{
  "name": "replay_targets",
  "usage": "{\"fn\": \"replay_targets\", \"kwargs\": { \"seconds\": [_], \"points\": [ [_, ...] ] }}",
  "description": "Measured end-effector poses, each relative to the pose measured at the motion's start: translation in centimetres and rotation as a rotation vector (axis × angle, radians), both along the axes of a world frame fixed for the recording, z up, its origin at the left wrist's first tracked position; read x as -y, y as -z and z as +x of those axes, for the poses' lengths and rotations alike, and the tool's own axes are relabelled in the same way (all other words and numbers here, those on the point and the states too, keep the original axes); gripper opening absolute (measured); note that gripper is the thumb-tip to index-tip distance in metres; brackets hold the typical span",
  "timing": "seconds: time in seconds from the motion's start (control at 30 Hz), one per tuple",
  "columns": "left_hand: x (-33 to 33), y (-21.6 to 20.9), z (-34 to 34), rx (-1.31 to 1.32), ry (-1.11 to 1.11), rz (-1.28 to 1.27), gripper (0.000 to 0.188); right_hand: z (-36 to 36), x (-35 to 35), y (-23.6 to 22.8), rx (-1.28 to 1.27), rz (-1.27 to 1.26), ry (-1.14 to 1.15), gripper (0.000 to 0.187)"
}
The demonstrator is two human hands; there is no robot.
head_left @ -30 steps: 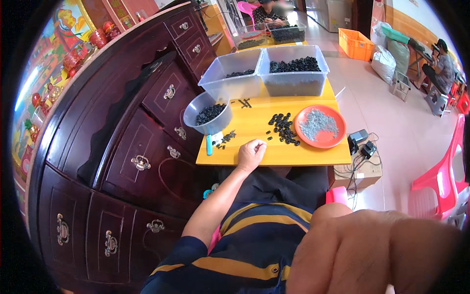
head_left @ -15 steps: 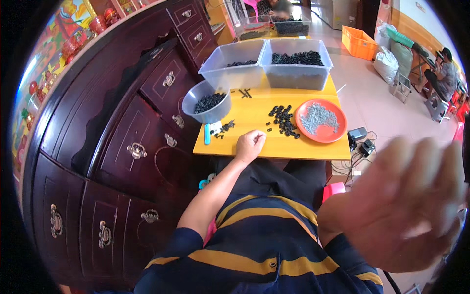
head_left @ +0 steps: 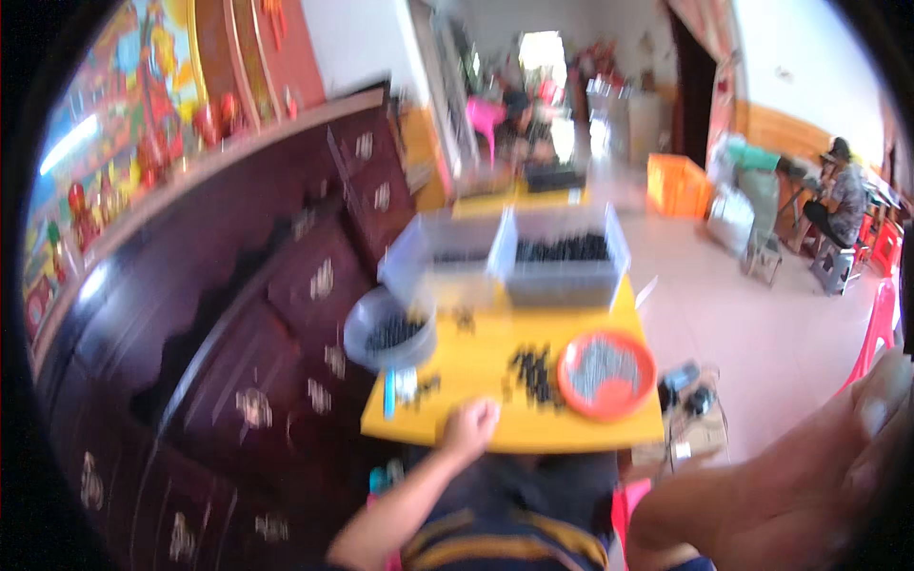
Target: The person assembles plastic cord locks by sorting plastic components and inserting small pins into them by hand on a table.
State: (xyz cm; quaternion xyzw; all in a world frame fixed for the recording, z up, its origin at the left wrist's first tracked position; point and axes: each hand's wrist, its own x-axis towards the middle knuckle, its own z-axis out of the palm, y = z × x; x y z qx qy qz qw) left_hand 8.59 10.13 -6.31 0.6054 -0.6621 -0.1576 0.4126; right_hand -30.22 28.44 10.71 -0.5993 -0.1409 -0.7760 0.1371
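Observation:
My left hand (head_left: 469,426) rests in a closed fist at the near edge of the yellow table (head_left: 533,433); whatever it may hold is hidden. Close to the camera at lower right, my raised right hand (head_left: 809,485) is blurred and partly cut off, so its fingers are hard to read. Beyond the left fist lies a pile of small black parts (head_left: 536,376). A red plate (head_left: 617,404) of small silvery metal pieces is right of the pile. To the left stand a round translucent tub (head_left: 357,352) of black parts and a light-blue stick-like object (head_left: 389,393).
Two translucent bins (head_left: 562,293) with black parts stand at the table's far side. A dark wooden cabinet (head_left: 219,314) runs along the left. Black adapters (head_left: 700,400) with cords lie right of the table. Farther off are an orange crate (head_left: 677,190), sacks (head_left: 731,219) and a seated person (head_left: 840,200).
The view has tilted up, so the table sits lower and more of the room shows. My right hand has shifted toward the right edge. The left fist stays at the table edge.

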Motion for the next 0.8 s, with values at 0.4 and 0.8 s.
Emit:
{"fn": "replay_targets", "kwargs": {
  "seconds": [0.4, 0.8],
  "points": [
    [3.2, -1.7, -2.7, 0.020, 0.157, -0.015, 0.014, -6.5, 3.5, -2.4, -0.093, -0.035, 0.158, 0.028],
    [3.4, -2.6, -7.2, 0.361, 0.377, -0.165, 0.038, 6.6, 6.2, -9.3, -0.264, 0.082, 0.250, 0.026]
  ]
}}
